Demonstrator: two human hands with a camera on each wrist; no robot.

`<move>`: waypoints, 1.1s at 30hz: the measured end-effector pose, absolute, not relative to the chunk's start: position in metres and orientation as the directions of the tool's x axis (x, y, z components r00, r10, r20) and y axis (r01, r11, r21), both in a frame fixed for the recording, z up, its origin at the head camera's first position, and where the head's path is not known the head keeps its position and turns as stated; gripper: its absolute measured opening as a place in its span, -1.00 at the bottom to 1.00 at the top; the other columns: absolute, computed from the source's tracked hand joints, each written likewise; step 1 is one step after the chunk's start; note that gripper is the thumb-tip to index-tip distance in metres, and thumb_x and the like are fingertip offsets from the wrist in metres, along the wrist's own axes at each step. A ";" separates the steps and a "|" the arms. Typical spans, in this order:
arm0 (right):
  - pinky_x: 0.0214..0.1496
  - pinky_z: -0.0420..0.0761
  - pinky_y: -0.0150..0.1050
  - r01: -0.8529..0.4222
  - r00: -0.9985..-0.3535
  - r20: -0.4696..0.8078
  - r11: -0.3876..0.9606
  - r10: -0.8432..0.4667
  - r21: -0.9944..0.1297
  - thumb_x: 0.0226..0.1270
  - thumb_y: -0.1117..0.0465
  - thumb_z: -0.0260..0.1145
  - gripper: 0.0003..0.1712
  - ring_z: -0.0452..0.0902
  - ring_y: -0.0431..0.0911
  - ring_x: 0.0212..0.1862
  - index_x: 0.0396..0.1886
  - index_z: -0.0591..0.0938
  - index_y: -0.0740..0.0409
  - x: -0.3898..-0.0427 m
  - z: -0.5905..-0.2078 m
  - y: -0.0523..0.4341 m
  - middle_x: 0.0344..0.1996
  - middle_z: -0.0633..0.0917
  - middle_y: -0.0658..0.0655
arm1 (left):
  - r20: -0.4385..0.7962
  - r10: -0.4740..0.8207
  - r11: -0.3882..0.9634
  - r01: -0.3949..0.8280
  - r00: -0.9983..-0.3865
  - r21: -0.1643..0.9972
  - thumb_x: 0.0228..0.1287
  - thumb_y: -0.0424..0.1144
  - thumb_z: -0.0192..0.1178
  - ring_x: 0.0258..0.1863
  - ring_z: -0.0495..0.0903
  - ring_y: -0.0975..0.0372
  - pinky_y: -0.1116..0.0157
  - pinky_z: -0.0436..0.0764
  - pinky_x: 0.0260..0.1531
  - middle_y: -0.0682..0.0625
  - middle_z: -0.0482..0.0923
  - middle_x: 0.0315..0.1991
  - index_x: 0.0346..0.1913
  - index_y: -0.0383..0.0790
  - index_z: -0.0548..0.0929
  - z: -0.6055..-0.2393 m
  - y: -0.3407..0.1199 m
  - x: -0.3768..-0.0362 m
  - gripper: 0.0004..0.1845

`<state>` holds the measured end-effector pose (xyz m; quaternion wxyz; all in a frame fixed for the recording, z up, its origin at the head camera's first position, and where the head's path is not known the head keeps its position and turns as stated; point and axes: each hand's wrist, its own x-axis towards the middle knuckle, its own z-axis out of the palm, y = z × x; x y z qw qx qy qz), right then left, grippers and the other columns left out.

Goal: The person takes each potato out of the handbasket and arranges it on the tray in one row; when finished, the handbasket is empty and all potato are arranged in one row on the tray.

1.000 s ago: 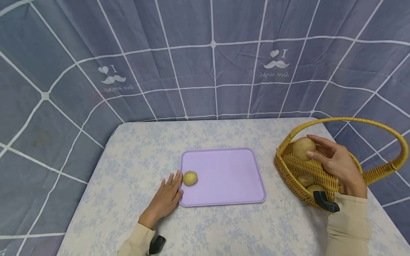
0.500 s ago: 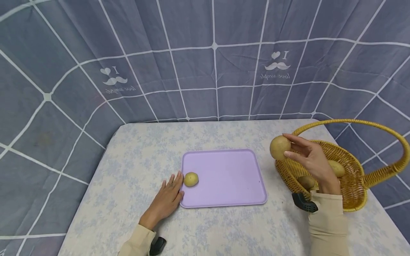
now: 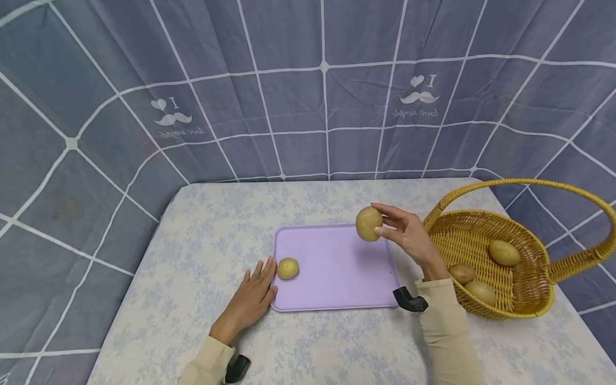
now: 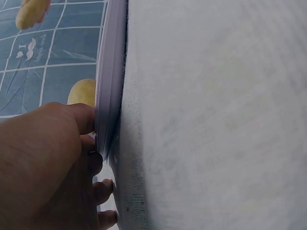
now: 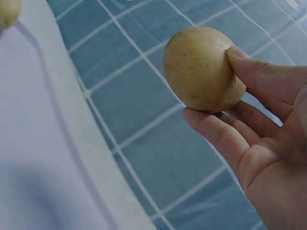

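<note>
I've got the right hand pinching a potato over the tray's far right corner, left hand flat against its edge; I'd lower gently, clear of the other potato.

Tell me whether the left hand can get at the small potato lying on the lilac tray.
Probably yes. The left hand rests flat at the lilac plastic tray's left edge, fingertips just short of the small yellow-brown potato, with nothing between them. The right hand holds another round potato well clear.
</note>
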<state>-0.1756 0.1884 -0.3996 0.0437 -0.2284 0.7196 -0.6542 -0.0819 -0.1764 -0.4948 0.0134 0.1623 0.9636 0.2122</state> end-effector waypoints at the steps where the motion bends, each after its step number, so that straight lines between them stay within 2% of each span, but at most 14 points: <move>1: -0.10 0.54 -0.34 -0.261 -0.891 0.224 0.041 -0.396 -0.964 0.10 0.35 0.27 -0.39 0.41 -0.07 0.11 0.21 0.35 0.23 -0.177 -0.402 0.183 0.18 0.38 0.21 | 0.044 0.318 0.858 0.307 -0.947 0.412 0.34 -0.11 -0.12 0.35 -0.10 0.05 -0.05 -0.10 0.25 -0.01 -0.07 0.36 0.37 -0.18 -0.04 -0.494 -0.177 -0.082 -0.39; 7: -0.09 0.54 -0.28 -0.195 -0.875 0.148 0.055 -0.462 -0.979 0.10 0.33 0.28 -0.40 0.41 0.02 0.10 0.19 0.38 0.21 -0.179 -0.416 0.148 0.16 0.41 0.20 | 0.046 0.318 0.858 0.308 -0.947 0.410 0.34 -0.11 -0.12 0.35 -0.11 0.06 -0.05 -0.11 0.26 -0.01 -0.08 0.36 0.37 -0.17 -0.04 -0.495 -0.177 -0.083 -0.38; 15: -0.08 0.53 -0.30 -0.153 -0.842 0.056 0.137 -0.537 -0.979 0.12 0.39 0.23 -0.44 0.40 0.13 0.08 0.17 0.36 0.36 -0.170 -0.422 0.107 0.13 0.43 0.24 | 0.047 0.317 0.859 0.308 -0.947 0.409 0.34 -0.11 -0.12 0.35 -0.11 0.07 -0.05 -0.12 0.26 -0.01 -0.08 0.37 0.37 -0.17 -0.05 -0.496 -0.177 -0.084 -0.38; 20: -0.01 0.50 -0.25 -0.145 -0.820 0.030 0.157 -0.572 -0.977 0.13 0.39 0.23 -0.44 0.41 0.14 0.08 0.16 0.36 0.38 -0.170 -0.437 0.094 0.11 0.44 0.28 | 0.043 0.314 0.860 0.303 -0.948 0.410 0.35 -0.11 -0.14 0.35 -0.12 0.07 -0.04 -0.12 0.26 0.00 -0.08 0.37 0.37 -0.16 -0.05 -0.496 -0.177 -0.084 -0.39; 27: 0.01 0.49 -0.24 -0.124 -0.831 -0.037 0.249 -0.554 -0.961 0.10 0.34 0.28 -0.44 0.47 0.05 0.04 0.15 0.41 0.25 -0.172 -0.468 0.083 0.09 0.48 0.20 | 0.041 0.310 0.858 0.298 -0.950 0.418 0.35 -0.11 -0.13 0.35 -0.11 0.06 -0.05 -0.12 0.26 -0.01 -0.08 0.37 0.37 -0.17 -0.05 -0.497 -0.177 -0.083 -0.39; 33: -0.01 0.50 -0.26 -0.187 -0.838 -0.028 0.335 -0.545 -0.924 0.09 0.33 0.28 -0.47 0.50 0.02 -0.01 0.13 0.44 0.20 -0.167 -0.473 0.077 0.06 0.51 0.16 | 0.047 0.313 0.856 0.303 -0.949 0.419 0.34 -0.11 -0.12 0.35 -0.11 0.06 -0.06 -0.11 0.25 -0.02 -0.06 0.36 0.37 -0.18 -0.03 -0.497 -0.176 -0.082 -0.39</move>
